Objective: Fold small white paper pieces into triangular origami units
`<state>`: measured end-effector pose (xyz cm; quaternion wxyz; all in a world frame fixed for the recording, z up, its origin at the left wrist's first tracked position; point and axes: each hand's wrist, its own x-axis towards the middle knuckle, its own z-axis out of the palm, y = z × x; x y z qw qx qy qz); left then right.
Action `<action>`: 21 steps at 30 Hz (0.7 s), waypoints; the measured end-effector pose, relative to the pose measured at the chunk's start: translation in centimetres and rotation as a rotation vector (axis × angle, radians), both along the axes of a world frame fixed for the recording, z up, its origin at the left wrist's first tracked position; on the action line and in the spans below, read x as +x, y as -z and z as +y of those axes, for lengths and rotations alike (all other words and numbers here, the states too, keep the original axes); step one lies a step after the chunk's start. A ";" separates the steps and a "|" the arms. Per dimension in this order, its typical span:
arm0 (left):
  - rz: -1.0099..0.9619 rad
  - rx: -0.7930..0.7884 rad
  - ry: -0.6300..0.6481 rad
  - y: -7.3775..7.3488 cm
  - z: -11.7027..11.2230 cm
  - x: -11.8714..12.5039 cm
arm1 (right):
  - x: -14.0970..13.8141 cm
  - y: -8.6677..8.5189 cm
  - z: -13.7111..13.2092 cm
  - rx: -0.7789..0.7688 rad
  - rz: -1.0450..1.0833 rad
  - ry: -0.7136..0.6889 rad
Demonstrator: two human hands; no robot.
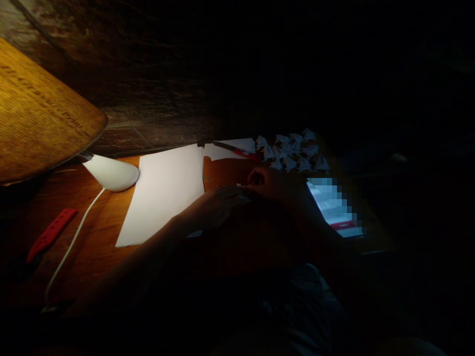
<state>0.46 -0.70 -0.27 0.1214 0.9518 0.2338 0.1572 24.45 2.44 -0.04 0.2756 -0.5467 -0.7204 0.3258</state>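
In the dim middle of the table, my left hand (217, 205) and my right hand (267, 184) meet over a small white piece of paper (243, 194). The fingers of both are bent and closed at the paper, which is mostly covered, so its folds are hard to make out. My left forearm crosses a stack of white paper sheets (166, 188). Beyond my right hand stand several small folded paper pieces (293, 151) in rows. A knife-like tool with a red handle (247, 154) lies on smaller sheets (222, 151) behind my hands.
To the left stands a lamp with a wooden-looking shade (44, 113) and a white base (113, 173), its white cord (74, 242) running toward me. A red perforated strip (52, 232) lies beside the cord. A lit screen (330, 205) rests at the right. Dark surroundings hide much.
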 end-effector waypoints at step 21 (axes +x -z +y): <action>0.085 -0.027 -0.069 0.3 0.1 0.6 | 0.1 -0.1 0.2 -0.066 0.038 -0.045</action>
